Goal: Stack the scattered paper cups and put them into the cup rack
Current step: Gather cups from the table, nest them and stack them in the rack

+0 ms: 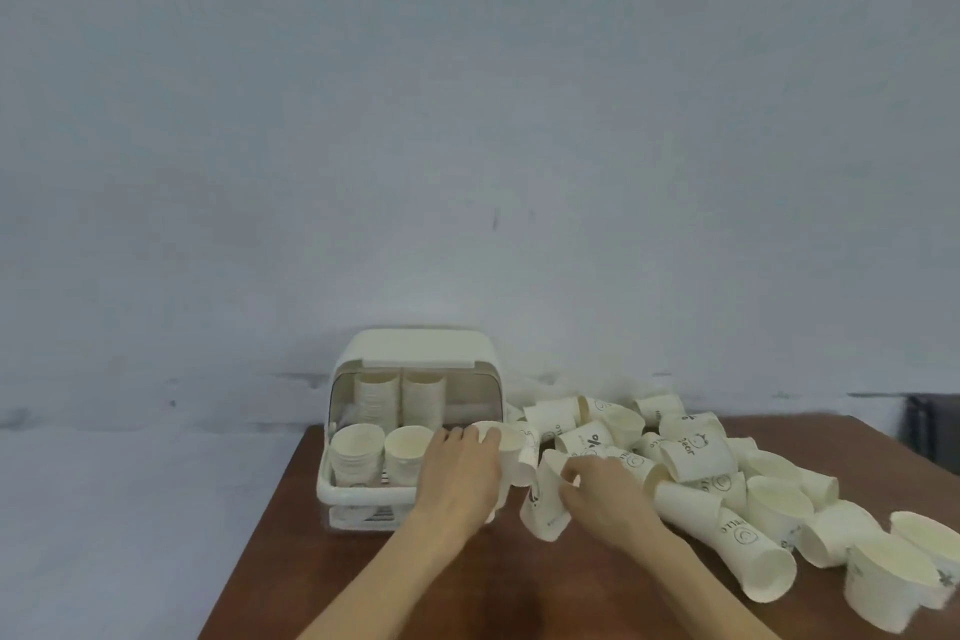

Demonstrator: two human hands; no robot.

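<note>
My left hand [460, 476] is wrapped around an upright stack of cream paper cups [511, 457] that stands on the brown wooden table [291, 535], just right of the white plastic cup rack [410, 431]. The stack's long axis runs roughly vertical, mouth up, and the fingers curl over its near side and rim, so I read this hand as grasping the stack.

My right hand [602, 491] is just to the right, pinching a single cream paper cup with dark print [543, 504] by its rim. That cup is tilted, mouth up and toward the stack, base down toward me on the table. Thumb and fingers are nearly together on the rim, holding it rather than released.

What the next move hangs on, as I judge it: the held cup lies immediately right of and a little below the stack's open mouth, nearly touching it, so it must rise and straighten to line its axis up with the stack before it can nest. The right hand is the nearer one for that.

The rack already holds cup stacks in its front compartments and more upright at the back under the raised lid. The heap of loose printed cups [727, 473] sprawls across the table on the right, most lying on their sides, so I judge the job well short of done.
</note>
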